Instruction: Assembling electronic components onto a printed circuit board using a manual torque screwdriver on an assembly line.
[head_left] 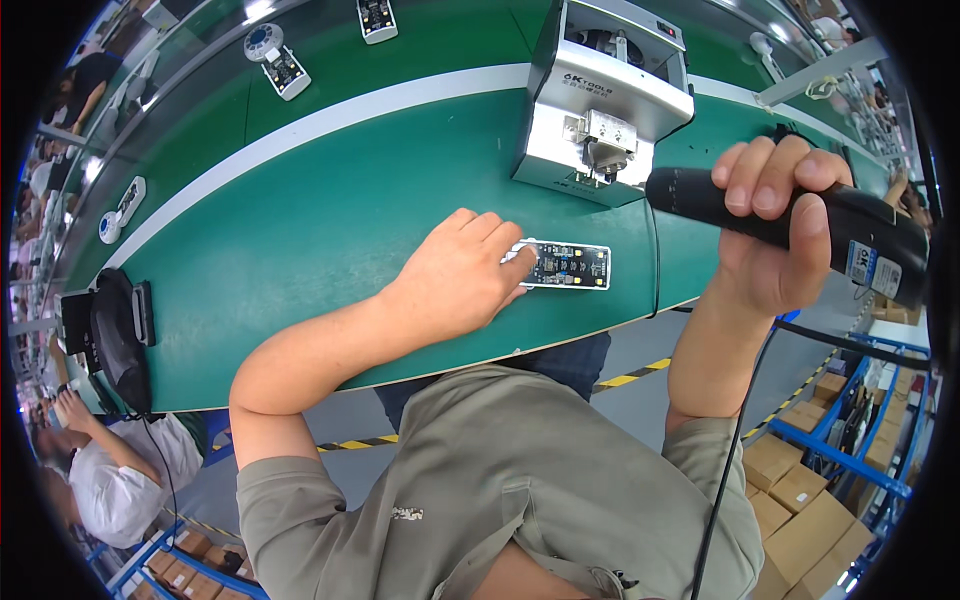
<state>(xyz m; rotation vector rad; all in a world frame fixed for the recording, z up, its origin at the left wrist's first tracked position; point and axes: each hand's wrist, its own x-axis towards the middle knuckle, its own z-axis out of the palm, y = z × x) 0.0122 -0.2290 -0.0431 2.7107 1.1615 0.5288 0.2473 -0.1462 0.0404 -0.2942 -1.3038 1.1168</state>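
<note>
My right hand (780,215) is raised at the right, its fingers wrapped round a black electric screwdriver (700,195). The tool lies nearly level, its narrow end pointing left toward a silver screw feeder (560,140). A white housing with a black circuit board (575,267) lies on the green bench near its front edge. My left hand (465,270) grips the left end of this housing between thumb and fingers, and hides that end. Small yellowish square parts show on the board. The screwdriver is apart from both the feeder and the housing.
Beyond the white strip (400,103), similar housings (287,75) sit on a green conveyor belt. A black screwdriver (120,335) rests at the bench's left end. A co-worker in white (130,480) is at the lower left. Cardboard boxes (800,490) fill blue racks at the lower right.
</note>
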